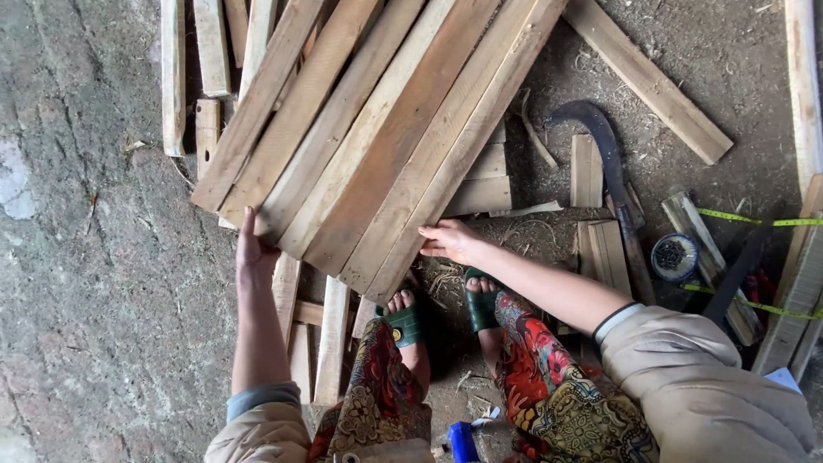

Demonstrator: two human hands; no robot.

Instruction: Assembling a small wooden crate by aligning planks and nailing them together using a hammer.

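A: Where was the stack of wooden planks [369,129]?
B: Upper centre, slanting. Left hand [253,253] lay flat against its lower-left end; right hand [450,240] pressed its lower-right edge, fingers extended.

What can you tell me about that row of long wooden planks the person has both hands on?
The planks are about seven long, flat boards of pale to reddish-brown raw wood, laid edge to edge in a slanted panel. Their near ends are stepped. They rest over shorter wood offcuts on the dirt floor. The left hand presses the lower left corner; the right hand touches the rightmost board's end.
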